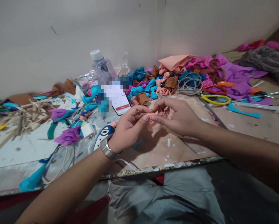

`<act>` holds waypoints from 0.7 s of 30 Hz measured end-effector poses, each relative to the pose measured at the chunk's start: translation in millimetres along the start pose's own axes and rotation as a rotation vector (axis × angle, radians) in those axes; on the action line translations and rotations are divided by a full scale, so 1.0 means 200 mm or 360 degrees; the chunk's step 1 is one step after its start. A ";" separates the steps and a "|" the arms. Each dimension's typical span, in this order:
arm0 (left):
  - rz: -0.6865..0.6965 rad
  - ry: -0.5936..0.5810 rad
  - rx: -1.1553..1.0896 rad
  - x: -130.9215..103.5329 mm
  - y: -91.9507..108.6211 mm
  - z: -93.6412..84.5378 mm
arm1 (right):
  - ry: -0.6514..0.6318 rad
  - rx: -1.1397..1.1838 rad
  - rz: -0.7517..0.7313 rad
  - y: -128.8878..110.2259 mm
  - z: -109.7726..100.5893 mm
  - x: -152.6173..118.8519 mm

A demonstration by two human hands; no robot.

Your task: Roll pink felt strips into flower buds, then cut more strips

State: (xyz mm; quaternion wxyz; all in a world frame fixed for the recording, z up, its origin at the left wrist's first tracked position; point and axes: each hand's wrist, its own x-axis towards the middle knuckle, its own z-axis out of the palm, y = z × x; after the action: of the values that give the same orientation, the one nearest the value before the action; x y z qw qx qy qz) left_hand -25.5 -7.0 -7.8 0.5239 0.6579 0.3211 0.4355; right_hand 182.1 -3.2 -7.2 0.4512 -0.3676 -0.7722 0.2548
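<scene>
Between my two hands, just above the table's front part, is a piece of crinkled peach crepe paper [150,115], gathered at its top. My left hand [132,122] pinches it from the left with thumb and forefinger; a metal watch [107,147] is on that wrist. From the right, my right hand [176,115] pinches the same paper, its other fingers curled. The lower part of the paper hangs below the fingertips and is partly hidden. Behind the hands lie several twisted paper flowers [165,91] in peach, blue and brown.
A phone [122,104] leans beside a clear bottle [102,65]. Yellow-handled scissors [216,99] and a wire coil [190,83] lie to the right. Wooden sticks [25,115], a white charger [88,130] and a purple paper flower [68,135] lie left. Grey yarn [266,62] sits far right.
</scene>
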 end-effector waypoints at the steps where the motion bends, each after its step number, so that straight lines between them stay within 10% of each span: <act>1: -0.0003 -0.0005 0.0009 0.00 0.00 0.00 | -0.0007 0.0005 -0.0014 0.00 0.00 0.00; 21: -0.0155 -0.0068 -0.0127 -0.01 0.00 0.01 | -0.0157 -0.0060 -0.0231 0.02 -0.01 0.00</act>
State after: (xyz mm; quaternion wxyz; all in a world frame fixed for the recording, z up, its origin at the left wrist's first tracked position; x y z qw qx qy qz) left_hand -24.2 -8.5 -8.7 0.5769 0.6292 0.3239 0.4079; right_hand 185.2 0.1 -8.7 0.4230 -0.3061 -0.8228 0.2247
